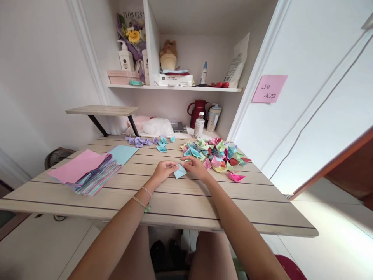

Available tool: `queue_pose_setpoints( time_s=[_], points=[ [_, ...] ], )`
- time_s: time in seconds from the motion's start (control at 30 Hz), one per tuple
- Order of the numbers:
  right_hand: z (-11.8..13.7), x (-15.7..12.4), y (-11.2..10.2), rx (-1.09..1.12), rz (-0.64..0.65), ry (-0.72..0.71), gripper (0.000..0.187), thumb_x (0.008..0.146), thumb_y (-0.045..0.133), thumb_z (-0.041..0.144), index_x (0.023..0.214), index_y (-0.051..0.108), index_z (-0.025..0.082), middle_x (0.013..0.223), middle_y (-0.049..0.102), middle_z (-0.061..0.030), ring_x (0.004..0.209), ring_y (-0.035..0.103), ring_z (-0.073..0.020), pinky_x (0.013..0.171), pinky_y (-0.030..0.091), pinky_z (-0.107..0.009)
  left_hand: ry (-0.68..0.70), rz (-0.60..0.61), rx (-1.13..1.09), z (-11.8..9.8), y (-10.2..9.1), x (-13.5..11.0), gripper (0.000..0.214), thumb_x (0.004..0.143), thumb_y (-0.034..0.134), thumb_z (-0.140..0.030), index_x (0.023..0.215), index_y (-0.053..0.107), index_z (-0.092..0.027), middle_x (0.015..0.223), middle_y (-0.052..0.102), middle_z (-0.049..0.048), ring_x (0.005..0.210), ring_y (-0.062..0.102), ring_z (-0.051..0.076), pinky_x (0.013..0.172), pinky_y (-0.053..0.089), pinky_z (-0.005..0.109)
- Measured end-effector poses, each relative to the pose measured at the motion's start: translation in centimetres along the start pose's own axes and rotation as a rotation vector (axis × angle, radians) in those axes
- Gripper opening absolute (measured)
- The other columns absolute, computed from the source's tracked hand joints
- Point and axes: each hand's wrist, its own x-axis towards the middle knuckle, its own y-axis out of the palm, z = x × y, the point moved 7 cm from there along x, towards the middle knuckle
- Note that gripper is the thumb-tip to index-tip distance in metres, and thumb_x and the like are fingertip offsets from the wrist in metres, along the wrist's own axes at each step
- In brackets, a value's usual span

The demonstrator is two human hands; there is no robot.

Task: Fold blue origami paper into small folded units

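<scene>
Both hands hold one small light-blue folded paper (180, 172) just above the middle of the table. My left hand (164, 171) pinches its left edge between thumb and fingers. From the right, my right hand (194, 166) grips the upper right edge with thumb and forefinger. Close behind my right hand lies a heap of folded paper boats (218, 152) in many colours. One bright pink paper boat (236, 177) sits apart at the heap's front. To the left of my left hand is a stack of coloured paper (97, 177), topped by a pink sheet (80, 165).
A light-blue sheet (124, 154) lies beside the stack. Purple folded papers (140, 141) and several blue ones (162, 142) line the back. Behind stand a bottle (199, 125), a red jug (198, 112) and a tumbler (214, 117). A small raised shelf (101, 110) stands at the left.
</scene>
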Motion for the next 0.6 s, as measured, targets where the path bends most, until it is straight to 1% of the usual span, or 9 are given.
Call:
queue_pose_setpoints(
  time_s=[0.07, 0.13, 0.2, 0.3, 0.4, 0.53, 0.6],
  points=[
    [0.2, -0.2, 0.4, 0.012, -0.012, -0.002, 0.041, 0.062, 0.07, 0.039, 0.095, 0.059, 0.018, 0.062, 0.063, 0.002, 0.057, 0.057, -0.012, 0.055, 0.043, -0.023, 0.017, -0.059, -0.031, 0.1, -0.5, 0.2, 0.034, 0.054, 0.078, -0.031, 0.079, 0.068, -0.01, 0.071, 0.069, 0.0065, 0.064, 0.063, 0.017, 0.061, 0.051, 0.027],
    [0.0, -0.4, 0.8, 0.027, -0.027, 0.029, 0.044, 0.057, 0.074, 0.037, 0.095, 0.06, 0.019, 0.064, 0.065, 0.0016, 0.058, 0.059, -0.0136, 0.055, 0.045, -0.024, 0.027, -0.106, -0.031, 0.2, -0.8, 0.3, 0.034, 0.053, 0.078, -0.032, 0.079, 0.069, -0.01, 0.072, 0.07, 0.0067, 0.064, 0.063, 0.017, 0.06, 0.05, 0.026],
    [-0.4, -0.5, 1.0, 0.056, -0.055, 0.069, 0.046, 0.052, 0.077, 0.033, 0.092, 0.06, 0.019, 0.061, 0.064, 0.0017, 0.055, 0.059, -0.0146, 0.053, 0.046, -0.025, 0.027, -0.122, -0.026, 0.3, -0.8, 0.4, 0.034, 0.054, 0.077, -0.032, 0.079, 0.07, -0.01, 0.073, 0.07, 0.0071, 0.064, 0.063, 0.017, 0.06, 0.05, 0.026],
    [-1.3, -0.6, 0.9, 0.116, -0.115, 0.136, 0.045, 0.048, 0.079, 0.028, 0.088, 0.061, 0.019, 0.056, 0.062, 0.0029, 0.053, 0.059, -0.015, 0.053, 0.049, -0.027, 0.016, -0.076, -0.036, 0.3, -0.4, 0.3, 0.033, 0.055, 0.077, -0.032, 0.078, 0.069, -0.01, 0.074, 0.07, 0.0077, 0.066, 0.064, 0.017, 0.064, 0.051, 0.029],
    [-2.0, -0.6, 0.7, 0.107, -0.147, 0.193, 0.046, 0.045, 0.08, 0.024, 0.086, 0.062, 0.019, 0.051, 0.059, 0.0053, 0.049, 0.059, -0.0143, 0.052, 0.049, -0.027, 0.035, -0.021, 0.02, 0.1, 0.0, 0.3, 0.031, 0.056, 0.076, -0.032, 0.078, 0.069, -0.011, 0.074, 0.07, 0.0077, 0.066, 0.063, 0.017, 0.065, 0.05, 0.029],
    [-2.2, -0.7, 0.5, 0.083, -0.13, 0.228, 0.037, 0.042, 0.081, 0.023, 0.074, 0.063, 0.018, 0.055, 0.063, 0.0033, 0.052, 0.06, -0.0144, 0.052, 0.05, -0.026, 0.109, -0.017, 0.157, -0.6, -0.2, 0.4, 0.025, 0.058, 0.075, -0.03, 0.074, 0.069, -0.012, 0.072, 0.07, 0.0063, 0.065, 0.062, 0.016, 0.064, 0.047, 0.026],
    [-1.9, -0.8, 0.7, 0.095, -0.098, 0.228, 0.032, 0.042, 0.081, 0.024, 0.068, 0.063, 0.017, 0.057, 0.064, 0.002, 0.055, 0.061, -0.0152, 0.054, 0.051, -0.026, 0.116, -0.004, 0.172, -0.7, -0.2, 0.4, 0.025, 0.056, 0.076, -0.029, 0.073, 0.069, -0.012, 0.071, 0.07, 0.0064, 0.065, 0.062, 0.015, 0.064, 0.046, 0.026]
  ],
)
